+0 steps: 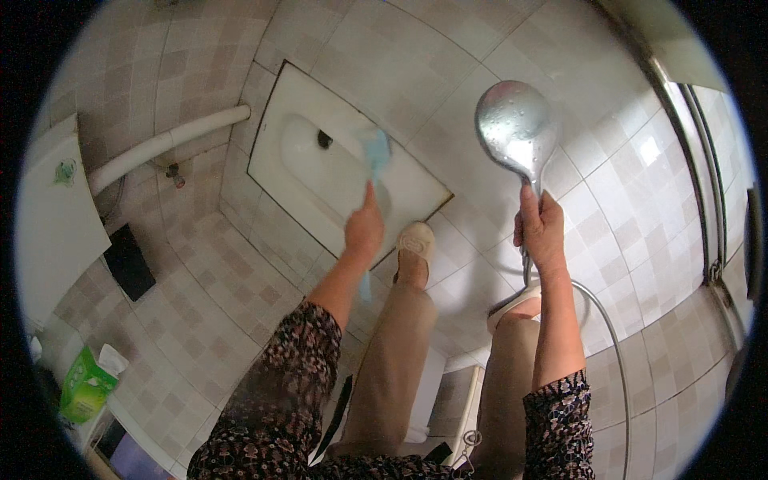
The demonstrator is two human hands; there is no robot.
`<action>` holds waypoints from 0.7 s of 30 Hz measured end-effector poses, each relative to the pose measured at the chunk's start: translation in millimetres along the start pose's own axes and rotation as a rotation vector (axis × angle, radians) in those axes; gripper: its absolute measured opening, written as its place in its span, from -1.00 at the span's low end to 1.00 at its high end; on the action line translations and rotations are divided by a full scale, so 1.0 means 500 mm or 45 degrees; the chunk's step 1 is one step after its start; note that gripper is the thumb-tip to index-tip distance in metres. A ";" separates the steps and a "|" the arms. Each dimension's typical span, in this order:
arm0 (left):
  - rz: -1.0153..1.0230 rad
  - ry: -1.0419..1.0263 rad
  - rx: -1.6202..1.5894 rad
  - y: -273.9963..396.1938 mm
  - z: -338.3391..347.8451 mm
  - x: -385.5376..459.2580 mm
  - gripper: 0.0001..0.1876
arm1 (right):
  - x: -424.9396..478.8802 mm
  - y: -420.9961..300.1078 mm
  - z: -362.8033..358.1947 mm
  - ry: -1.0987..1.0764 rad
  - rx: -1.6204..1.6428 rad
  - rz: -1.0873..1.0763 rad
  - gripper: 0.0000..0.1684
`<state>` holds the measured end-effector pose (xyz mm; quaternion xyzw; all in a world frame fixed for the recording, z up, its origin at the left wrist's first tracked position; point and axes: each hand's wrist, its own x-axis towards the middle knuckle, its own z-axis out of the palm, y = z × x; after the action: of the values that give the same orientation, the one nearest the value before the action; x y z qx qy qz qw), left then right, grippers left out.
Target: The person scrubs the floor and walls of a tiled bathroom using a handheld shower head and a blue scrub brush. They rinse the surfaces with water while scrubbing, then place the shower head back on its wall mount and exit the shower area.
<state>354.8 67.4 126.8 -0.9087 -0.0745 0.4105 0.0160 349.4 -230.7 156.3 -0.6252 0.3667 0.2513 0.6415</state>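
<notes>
My left hand (364,231) grips a light blue brush (377,149) by its handle, the index finger laid along it. The brush head, blurred, is over the near right part of a white ceramic squat toilet (300,180) set in the floor. In my right hand (542,231) is the handle of a large chrome shower head (515,123), raised over the tiles to the right of the toilet. A metal shower hose (618,348) hangs in a loop at the right. Water drops show on the shower head.
A white pipe (174,139) runs along the left wall above a small valve (175,175). A green tissue pack (90,384) lies lower left. At the right is a metal door track (690,150). My shoes stand on the tiled floor (456,228) near the toilet.
</notes>
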 end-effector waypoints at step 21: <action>0.054 0.784 -0.252 0.071 -0.183 -0.036 -0.52 | -0.070 -0.083 -0.029 -0.265 0.159 -0.452 -0.39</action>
<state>416.2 32.8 197.6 -0.9887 -0.0865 0.1073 -0.0591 358.4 -244.1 210.0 -0.6096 0.1973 0.1742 0.7478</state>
